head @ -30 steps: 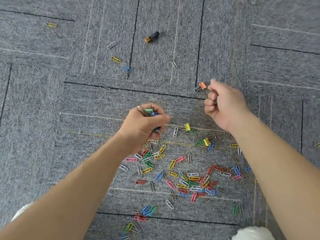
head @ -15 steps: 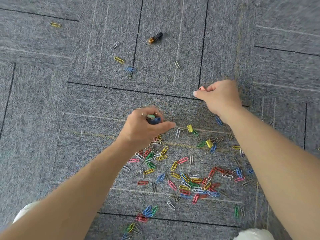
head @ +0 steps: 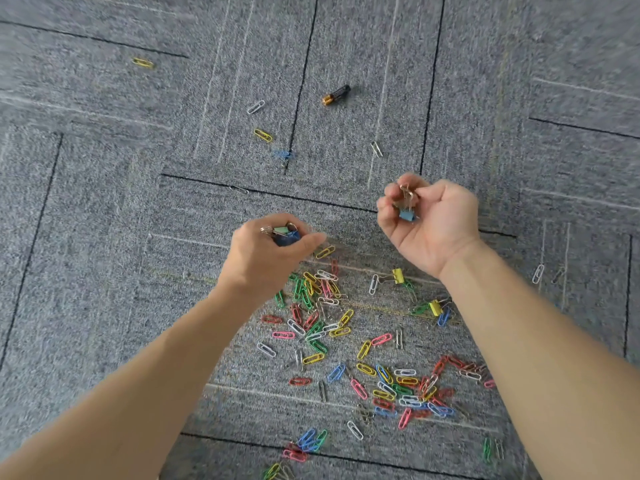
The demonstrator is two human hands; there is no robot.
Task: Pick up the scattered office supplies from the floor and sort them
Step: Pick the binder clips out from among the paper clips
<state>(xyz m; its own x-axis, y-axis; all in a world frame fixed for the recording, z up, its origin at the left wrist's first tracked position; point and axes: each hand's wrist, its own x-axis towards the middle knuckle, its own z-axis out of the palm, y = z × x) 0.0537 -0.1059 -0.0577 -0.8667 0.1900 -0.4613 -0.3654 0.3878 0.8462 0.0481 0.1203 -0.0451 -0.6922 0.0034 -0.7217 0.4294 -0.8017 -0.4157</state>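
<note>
My left hand (head: pixel 266 258) is curled round a bunch of binder clips (head: pixel 285 235), blue and green ones showing at the top of the fist. My right hand (head: pixel 433 223) is turned palm up above the carpet and holds a small blue binder clip (head: pixel 406 214), with its wire handles pinched between thumb and fingers. Several coloured paper clips (head: pixel 346 341) lie scattered on the carpet below both hands. Two yellow binder clips (head: pixel 398 276) (head: pixel 435 307) lie among them, under my right wrist.
A black and gold battery (head: pixel 335 95) lies on the grey carpet tiles farther ahead. Stray paper clips lie around it: yellow (head: pixel 142 62), white (head: pixel 255 107), yellow (head: pixel 263 135), blue (head: pixel 284 154), silver (head: pixel 376 149). Another white clip (head: pixel 538 274) lies at the right.
My right hand reached down to the orange binder clip on the carpet, then lifted and turned palm up with clips in its fingers. The orange clip is gone from the floor. My left hand stayed put.
</note>
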